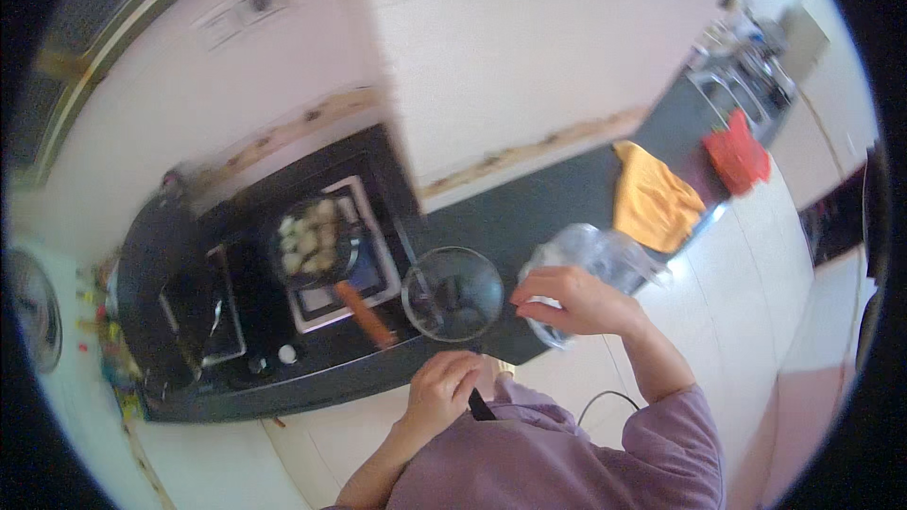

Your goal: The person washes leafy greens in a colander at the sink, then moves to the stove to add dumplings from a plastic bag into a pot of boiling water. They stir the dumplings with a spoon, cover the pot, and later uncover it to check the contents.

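My left hand (443, 386) is held in front of my body, its fingers bent near the counter's edge; a dark strip shows beside it, and whether it holds this I cannot tell. My right hand (563, 297), fingers curled and thumb apart, is over or beside a clear plastic bag (584, 248); contact is not clear. Between the hands and the stove lies a round glass lid (453, 294). A pan with pale food pieces (310, 237) sits on the gas stove, its wooden handle (365, 315) pointing towards me.
On the dark counter (489, 219) lie a yellow cloth (655, 198) and, farther right, a red cloth or bag (737, 156). A sink (730, 92) with dishes near it is at the far end. A large dark wok or lid (152, 290) stands at the stove's left.
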A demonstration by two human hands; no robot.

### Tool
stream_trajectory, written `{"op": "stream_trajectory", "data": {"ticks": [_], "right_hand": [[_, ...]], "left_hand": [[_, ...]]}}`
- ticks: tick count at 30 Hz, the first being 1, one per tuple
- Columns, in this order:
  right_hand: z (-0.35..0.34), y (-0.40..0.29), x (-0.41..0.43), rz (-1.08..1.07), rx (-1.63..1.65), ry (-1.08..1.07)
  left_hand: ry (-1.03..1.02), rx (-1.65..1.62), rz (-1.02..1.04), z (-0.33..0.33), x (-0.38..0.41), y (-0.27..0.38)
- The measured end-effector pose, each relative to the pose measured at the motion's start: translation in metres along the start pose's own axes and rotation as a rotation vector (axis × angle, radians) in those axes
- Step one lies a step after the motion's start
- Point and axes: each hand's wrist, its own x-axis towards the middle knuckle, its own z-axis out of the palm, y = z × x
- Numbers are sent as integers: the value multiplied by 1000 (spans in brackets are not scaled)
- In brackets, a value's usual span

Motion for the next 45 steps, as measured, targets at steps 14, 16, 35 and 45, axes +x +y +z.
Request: {"op": "stream_trajectory", "data": {"ticks": [14,16,35,45], "right_hand": [[-1,142,-122,342,-32,332],[-12,148,-116,264,-98,347],[-6,123,-155,324,-307,-104],[31,138,-162,403,-271,-55]], "left_hand": [[29,-395,-677,163,82,-7],[67,-611,-693,161,81,0],[80,-132,-169,132,49,60],[106,135,-71,143,78,63]]}}
